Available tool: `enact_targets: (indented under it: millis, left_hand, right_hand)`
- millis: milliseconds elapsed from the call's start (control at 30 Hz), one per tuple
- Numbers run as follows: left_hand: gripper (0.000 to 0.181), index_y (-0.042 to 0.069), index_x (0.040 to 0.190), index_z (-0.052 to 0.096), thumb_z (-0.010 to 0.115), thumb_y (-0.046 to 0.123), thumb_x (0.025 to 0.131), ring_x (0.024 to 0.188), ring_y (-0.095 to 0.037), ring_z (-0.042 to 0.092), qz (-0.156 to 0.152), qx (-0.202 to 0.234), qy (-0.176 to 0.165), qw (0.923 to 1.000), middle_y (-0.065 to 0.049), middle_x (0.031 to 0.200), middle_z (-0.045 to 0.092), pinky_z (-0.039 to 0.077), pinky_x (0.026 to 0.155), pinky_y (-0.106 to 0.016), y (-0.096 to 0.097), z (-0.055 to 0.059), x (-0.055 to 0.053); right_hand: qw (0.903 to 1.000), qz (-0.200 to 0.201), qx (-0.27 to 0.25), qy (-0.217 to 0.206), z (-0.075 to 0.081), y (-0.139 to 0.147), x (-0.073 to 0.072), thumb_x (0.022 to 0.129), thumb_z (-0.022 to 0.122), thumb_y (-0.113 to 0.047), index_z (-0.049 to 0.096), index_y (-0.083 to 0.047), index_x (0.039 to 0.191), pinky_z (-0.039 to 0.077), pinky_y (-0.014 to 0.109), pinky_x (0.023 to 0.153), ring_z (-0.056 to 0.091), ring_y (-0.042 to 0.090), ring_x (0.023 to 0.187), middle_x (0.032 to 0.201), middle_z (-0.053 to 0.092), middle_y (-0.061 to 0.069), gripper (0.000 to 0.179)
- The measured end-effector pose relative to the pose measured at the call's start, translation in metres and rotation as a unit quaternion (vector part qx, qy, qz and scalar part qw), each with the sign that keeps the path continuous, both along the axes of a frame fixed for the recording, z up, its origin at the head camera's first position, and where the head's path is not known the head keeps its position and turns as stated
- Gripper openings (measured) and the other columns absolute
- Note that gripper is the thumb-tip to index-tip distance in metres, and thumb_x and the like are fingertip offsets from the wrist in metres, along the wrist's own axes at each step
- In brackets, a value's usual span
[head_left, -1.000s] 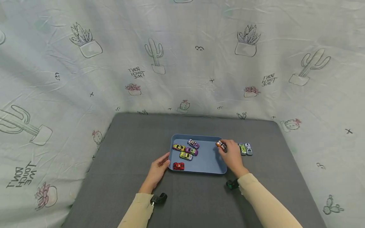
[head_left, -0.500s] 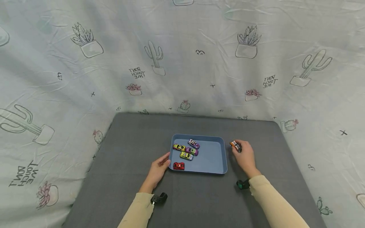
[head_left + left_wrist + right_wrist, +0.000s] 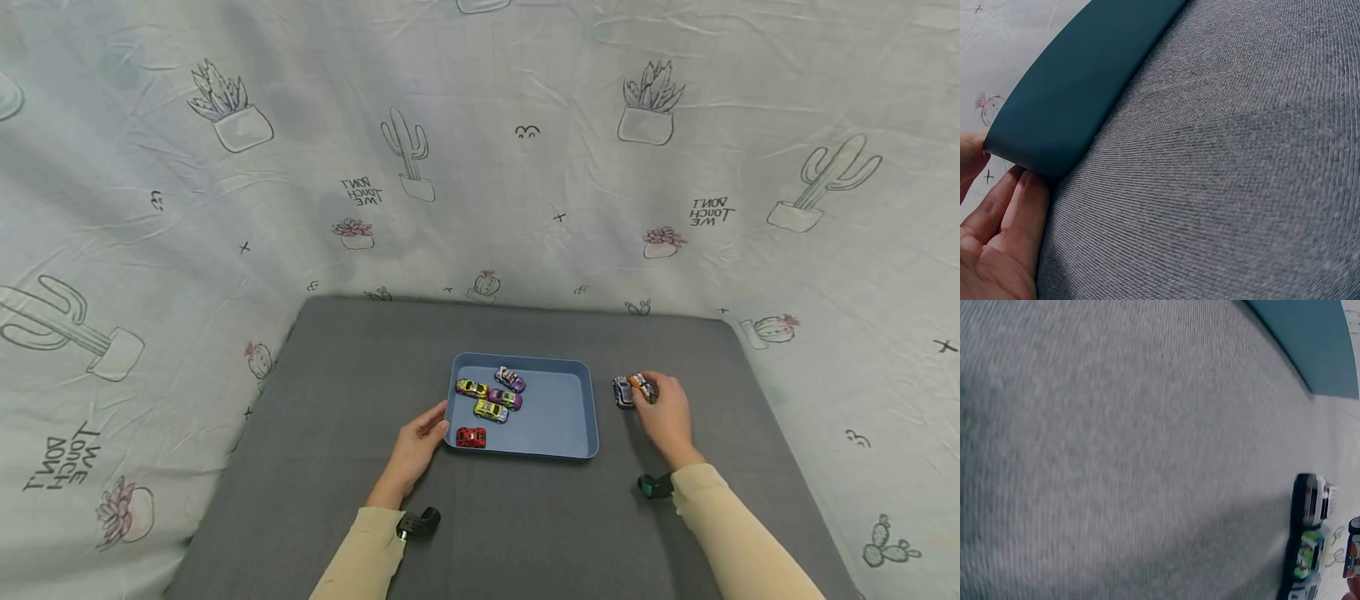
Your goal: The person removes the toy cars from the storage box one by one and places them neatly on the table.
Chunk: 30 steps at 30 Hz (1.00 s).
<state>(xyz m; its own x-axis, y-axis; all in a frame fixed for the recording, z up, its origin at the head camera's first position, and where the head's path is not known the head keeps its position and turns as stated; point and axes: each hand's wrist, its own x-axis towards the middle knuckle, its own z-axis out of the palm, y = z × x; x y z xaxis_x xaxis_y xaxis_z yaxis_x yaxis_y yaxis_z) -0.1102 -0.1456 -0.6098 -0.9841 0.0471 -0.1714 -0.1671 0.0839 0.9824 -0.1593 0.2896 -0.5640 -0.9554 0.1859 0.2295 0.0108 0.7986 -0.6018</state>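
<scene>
Head view, items: one tray [image 3: 555, 421] on the tabletop [image 3: 525, 525], five toy cars [image 3: 491, 411] inside; left hand [image 3: 415, 442], pinching the tray's left side; right hand [image 3: 667, 417], gripping one orange car [image 3: 637, 382] right of the tray, over a row of cars [image 3: 1308, 553], partly hidden. For good handling, I judge: keep the pinch light, the car level, its wheels clear of the neighbours, the tray steady.

that right hand [image 3: 666, 414] covers part of the orange car [image 3: 641, 383] over there; its wrist view slices the car at the right edge and blurs the green car [image 3: 1307, 556]. both wrist views crop the tray [image 3: 1079, 87].
</scene>
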Motion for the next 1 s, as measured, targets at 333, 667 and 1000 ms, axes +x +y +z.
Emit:
enact_targets:
  millis: [333,667,1000]
  left_hand:
    - [0.044,0.019,0.139,0.055,0.062,0.025,0.096,0.126,-0.021,0.05,-0.002,-0.002,0.005,1.0,-0.006,0.137,0.055,0.042,0.103,-0.037,0.0,0.001,0.001]
    - [0.043,0.021,0.139,0.055,0.062,0.025,0.096,0.127,-0.021,0.049,-0.003,-0.001,-0.001,1.0,-0.005,0.138,0.054,0.042,0.103,-0.035,0.0,0.0,0.002]
    - [0.042,0.021,0.138,0.056,0.061,0.025,0.096,0.125,-0.017,0.051,0.0,0.007,-0.005,1.0,-0.003,0.136,0.056,0.042,0.102,-0.033,0.0,0.001,0.0]
  right_hand:
    - [0.9992,-0.032,-0.011,-0.02,-0.002,0.014,0.0,0.092,0.063,-0.013,0.057,0.007,0.123,0.042,0.054,0.088,0.052,0.038,0.103,0.112,0.055,0.024,0.038]
    - [0.9972,-0.062,-0.031,-0.026,0.0,0.023,-0.003,0.094,0.061,-0.014,0.054,0.008,0.126,0.041,0.053,0.087,0.051,0.039,0.102,0.112,0.054,0.026,0.039]
    - [0.9931,-0.092,-0.04,-0.061,0.0,0.039,-0.004,0.097,0.055,-0.018,0.05,0.009,0.13,0.04,0.055,0.091,0.049,0.041,0.108,0.118,0.052,0.028,0.043]
